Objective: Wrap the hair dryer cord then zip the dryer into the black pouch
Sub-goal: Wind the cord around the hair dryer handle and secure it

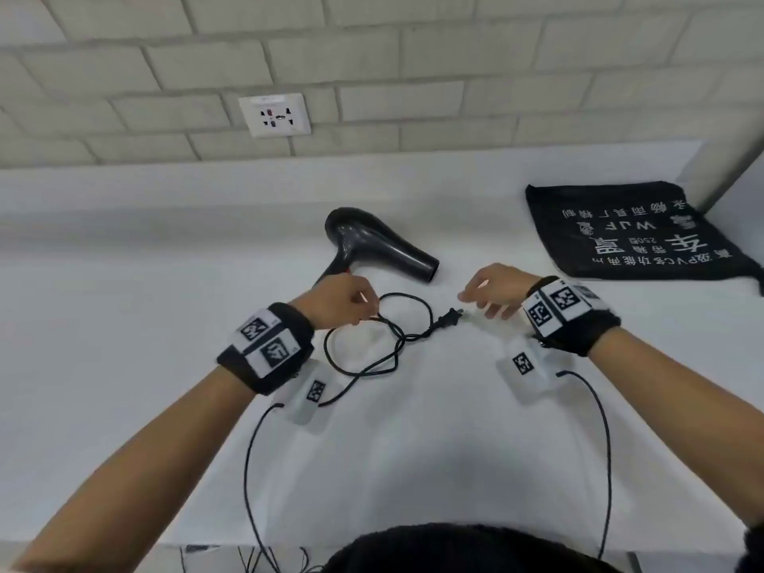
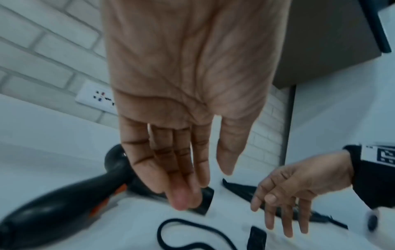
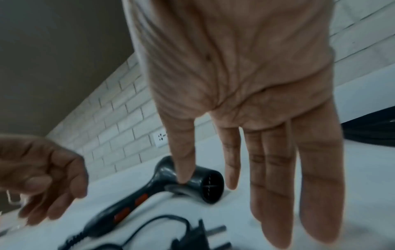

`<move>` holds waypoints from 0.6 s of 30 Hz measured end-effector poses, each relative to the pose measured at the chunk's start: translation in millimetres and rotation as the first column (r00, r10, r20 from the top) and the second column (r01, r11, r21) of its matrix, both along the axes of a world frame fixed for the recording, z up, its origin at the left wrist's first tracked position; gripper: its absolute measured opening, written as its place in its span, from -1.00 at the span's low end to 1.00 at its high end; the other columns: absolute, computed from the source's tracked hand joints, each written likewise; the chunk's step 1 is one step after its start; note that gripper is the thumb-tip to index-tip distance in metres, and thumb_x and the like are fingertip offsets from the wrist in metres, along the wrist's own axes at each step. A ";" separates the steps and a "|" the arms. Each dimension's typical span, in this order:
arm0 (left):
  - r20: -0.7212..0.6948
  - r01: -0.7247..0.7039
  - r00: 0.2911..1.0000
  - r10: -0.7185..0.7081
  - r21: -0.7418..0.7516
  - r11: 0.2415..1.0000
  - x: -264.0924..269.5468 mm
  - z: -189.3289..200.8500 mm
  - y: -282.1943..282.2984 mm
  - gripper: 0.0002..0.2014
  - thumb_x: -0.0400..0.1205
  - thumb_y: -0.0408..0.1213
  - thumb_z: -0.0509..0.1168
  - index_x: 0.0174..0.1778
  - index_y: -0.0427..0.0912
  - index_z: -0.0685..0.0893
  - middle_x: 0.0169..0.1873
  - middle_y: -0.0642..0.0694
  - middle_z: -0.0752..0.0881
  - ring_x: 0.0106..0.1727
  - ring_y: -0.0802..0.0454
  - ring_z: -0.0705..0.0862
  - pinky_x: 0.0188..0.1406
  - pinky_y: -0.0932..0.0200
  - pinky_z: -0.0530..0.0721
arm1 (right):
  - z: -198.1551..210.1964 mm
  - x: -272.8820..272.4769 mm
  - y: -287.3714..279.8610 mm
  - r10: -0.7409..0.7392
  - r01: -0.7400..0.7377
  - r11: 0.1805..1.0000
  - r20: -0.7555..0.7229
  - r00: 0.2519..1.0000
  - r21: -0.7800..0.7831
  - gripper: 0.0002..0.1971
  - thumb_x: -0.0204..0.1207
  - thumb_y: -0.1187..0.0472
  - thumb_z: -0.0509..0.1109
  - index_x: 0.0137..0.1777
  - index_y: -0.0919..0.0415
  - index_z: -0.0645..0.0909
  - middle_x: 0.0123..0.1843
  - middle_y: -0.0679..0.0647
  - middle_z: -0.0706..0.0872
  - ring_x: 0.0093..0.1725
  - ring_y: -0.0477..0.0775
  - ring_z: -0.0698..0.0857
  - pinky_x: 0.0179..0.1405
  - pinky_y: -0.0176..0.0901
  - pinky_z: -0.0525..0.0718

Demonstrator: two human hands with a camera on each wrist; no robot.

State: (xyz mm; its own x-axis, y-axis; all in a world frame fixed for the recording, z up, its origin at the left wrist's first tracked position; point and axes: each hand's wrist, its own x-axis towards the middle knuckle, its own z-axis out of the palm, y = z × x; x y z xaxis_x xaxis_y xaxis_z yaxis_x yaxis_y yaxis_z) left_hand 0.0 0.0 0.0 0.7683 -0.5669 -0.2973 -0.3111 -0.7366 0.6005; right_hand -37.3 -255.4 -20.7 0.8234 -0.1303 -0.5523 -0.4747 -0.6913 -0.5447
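Observation:
The black hair dryer (image 1: 374, 246) lies on its side on the white counter (image 1: 124, 324), nozzle to the right, orange switches on its handle (image 3: 130, 206). Its black cord (image 1: 372, 345) lies in loose loops in front of it and ends in the plug (image 1: 448, 318). My left hand (image 1: 364, 312) hovers over the cord's left loop with straight fingers and holds nothing. My right hand (image 1: 479, 303) hovers just right of the plug, fingers straight and empty. The black pouch (image 1: 632, 233) with white print lies flat at the far right.
A white wall socket (image 1: 275, 115) sits in the brick wall behind the counter. A grey panel (image 1: 727, 175) stands at the right end, past the pouch. Thin black cables (image 1: 605, 448) run from my wrist units down to the counter's front edge.

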 end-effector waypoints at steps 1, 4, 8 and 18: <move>0.034 0.034 0.999 -0.036 0.067 0.997 4.2 -6.0 -7.1 -0.84 0.59 -0.23 0.27 0.02 -0.18 0.66 -0.07 -0.09 0.69 -0.10 0.03 0.62 0.05 0.16 0.61 | -3.5 1.3 2.8 0.026 -0.027 0.999 -0.022 0.999 -0.046 -0.55 0.47 0.03 0.42 0.27 0.25 0.50 0.07 0.14 0.59 -0.13 0.12 0.68 -0.29 -0.17 0.61; 0.047 0.119 0.990 -0.133 0.235 0.965 9.9 -20.6 -27.6 -0.69 0.55 -0.15 0.34 0.16 -0.19 0.63 0.04 -0.11 0.67 0.01 0.00 0.57 0.06 0.23 0.49 | -17.3 6.7 8.1 0.097 -0.102 0.991 -0.050 0.994 -0.088 -0.47 0.36 0.10 0.53 0.30 0.18 0.48 0.03 0.04 0.54 -0.18 0.06 0.66 -0.30 -0.21 0.60; 0.067 0.183 0.975 -0.214 0.313 0.932 17.8 -41.9 -47.6 -0.61 0.48 -0.06 0.40 0.19 -0.11 0.63 -0.01 -0.07 0.51 0.04 -0.02 0.54 0.19 0.10 0.53 | -27.9 14.7 9.6 0.139 -0.139 0.987 0.002 0.990 -0.082 -0.54 0.29 0.24 0.58 0.19 0.21 0.58 -0.23 -0.03 0.58 -0.22 0.07 0.62 -0.34 -0.25 0.55; 0.176 -0.119 0.981 0.080 0.227 0.966 26.1 -52.8 -58.8 -0.63 0.53 -0.10 0.32 0.21 -0.19 0.59 0.18 -0.23 0.54 0.22 -0.17 0.55 0.24 0.02 0.53 | -37.7 15.5 -5.6 0.060 -0.076 0.977 0.085 0.995 0.200 -0.90 0.34 0.42 0.51 -0.26 0.25 0.66 -0.36 0.06 0.70 -0.40 -0.14 0.67 -0.46 -0.54 0.59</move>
State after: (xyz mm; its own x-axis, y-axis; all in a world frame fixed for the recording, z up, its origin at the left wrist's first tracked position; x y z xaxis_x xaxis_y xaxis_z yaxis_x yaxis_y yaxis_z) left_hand 26.1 -58.8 -52.8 0.8666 -0.4139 -0.2788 -0.3083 -0.8833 0.3531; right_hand -21.8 -261.0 -58.4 0.8680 0.0358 -0.4952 -0.3808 -0.5921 -0.7102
